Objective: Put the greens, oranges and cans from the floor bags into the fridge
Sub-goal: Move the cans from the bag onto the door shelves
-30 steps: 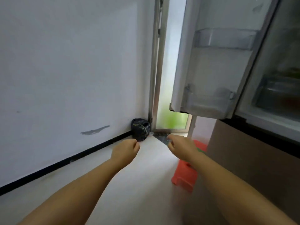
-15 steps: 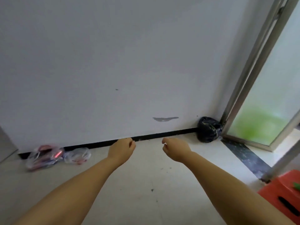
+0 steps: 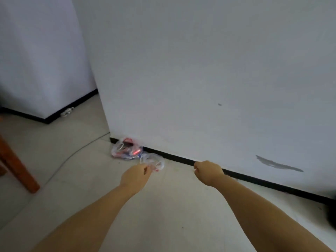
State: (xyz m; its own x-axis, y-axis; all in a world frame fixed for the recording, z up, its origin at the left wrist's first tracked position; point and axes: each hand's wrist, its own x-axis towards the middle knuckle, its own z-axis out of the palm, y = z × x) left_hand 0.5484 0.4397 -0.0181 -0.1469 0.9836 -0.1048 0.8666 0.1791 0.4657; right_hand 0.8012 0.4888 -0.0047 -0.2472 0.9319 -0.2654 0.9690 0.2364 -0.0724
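We find both hands held out in front and holding nothing. The left hand (image 3: 136, 174) has its fingers loosely curled; the right hand (image 3: 207, 170) is curled into a loose fist, and we cannot see the fingertips of either well enough to say more. Neither hand touches a bag.

Change noted: a second ago the open fridge door and its shelves filled the right of the view; half a second ago the view had swung to the white wall with the bags at far left; now the fridge is out of view altogether and the bags sit just beyond the left hand. The hands have kept the same empty, curled pose throughout. We judge this to be a turn away from the fridge towards the floor bags, to fetch the next load.

The clear bag with red cans (image 3: 126, 149) lies on the floor (image 3: 91, 188) against the black skirting (image 3: 254, 178) at the wall corner. A second clear bag (image 3: 153, 160) touches it on the right, looking nearly empty.

Limits of inspection: the frame is blurred; the can count cannot be read. No greens or oranges are visible. The left hand overlaps the second bag's near edge. A brown furniture leg (image 3: 16, 164) is cut off at left, and a dark shape (image 3: 331, 213) at right is unidentifiable.
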